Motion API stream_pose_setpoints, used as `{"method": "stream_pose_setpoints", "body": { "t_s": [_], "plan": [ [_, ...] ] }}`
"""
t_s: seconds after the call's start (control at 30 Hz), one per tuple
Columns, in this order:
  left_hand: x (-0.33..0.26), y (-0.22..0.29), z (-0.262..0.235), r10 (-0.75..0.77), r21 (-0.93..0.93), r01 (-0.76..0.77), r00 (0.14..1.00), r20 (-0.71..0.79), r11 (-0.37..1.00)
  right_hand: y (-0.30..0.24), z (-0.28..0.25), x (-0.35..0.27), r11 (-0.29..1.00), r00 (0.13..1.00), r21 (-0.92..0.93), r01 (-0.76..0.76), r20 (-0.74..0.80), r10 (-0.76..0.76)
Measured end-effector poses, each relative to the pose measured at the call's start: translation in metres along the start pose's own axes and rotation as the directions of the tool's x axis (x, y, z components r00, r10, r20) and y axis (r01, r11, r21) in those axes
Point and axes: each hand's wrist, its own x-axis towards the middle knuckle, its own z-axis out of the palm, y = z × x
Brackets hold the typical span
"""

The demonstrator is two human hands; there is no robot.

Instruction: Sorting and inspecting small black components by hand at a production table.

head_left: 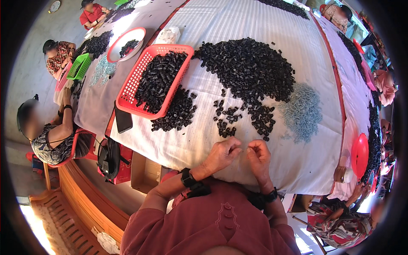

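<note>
My left hand (222,154) and my right hand (259,158) face each other over the near edge of the white cloth, a small gap between them. Both have curled fingers with thumb and forefinger pinched; anything in them is too small or hidden to make out. Just beyond lie loose small black plastic pieces (225,127), short and tube-like. A big heap of the same black pieces (250,63) spreads farther out. To its right is a pile of tiny clear bluish pieces (302,110). A red plastic basket (122,102) at the left holds longer black pieces.
A dark phone (123,121) lies beside the basket, near more black pieces (180,112). A red-rimmed bowl (142,33) and green basket (79,67) stand farther left. People sit at tables on both sides. A cardboard box (145,172) sits below the table edge.
</note>
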Motion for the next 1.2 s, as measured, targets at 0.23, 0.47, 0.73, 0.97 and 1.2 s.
{"method": "stream_pose_setpoints", "body": {
  "t_s": [0.23,0.47,0.73,0.97,1.2],
  "plan": [
    [0.025,-0.016,-0.044,0.346,0.529,-0.218,0.925,-0.155,0.82,0.006,-0.002,-0.003,0.995,0.993,0.077,-0.07,-0.094,0.077],
    [0.014,-0.043,-0.066,0.291,0.517,-0.123,0.922,-0.257,0.847,0.006,0.001,-0.004,0.998,0.995,0.028,-0.049,-0.091,0.051],
    [0.018,-0.036,-0.086,0.244,0.434,-0.049,0.881,-0.406,0.899,0.013,-0.001,-0.003,0.993,0.993,-0.102,0.064,-0.092,-0.074],
    [0.031,-0.038,-0.06,0.344,0.71,-0.107,0.918,-0.199,0.696,0.01,-0.001,-0.001,0.968,0.986,-0.206,0.144,-0.049,-0.157],
    [0.029,-0.035,-0.065,0.194,0.52,-0.082,0.967,-0.166,0.85,0.009,0.001,-0.003,0.994,0.994,-0.087,0.063,-0.083,-0.071]
  ]
}}
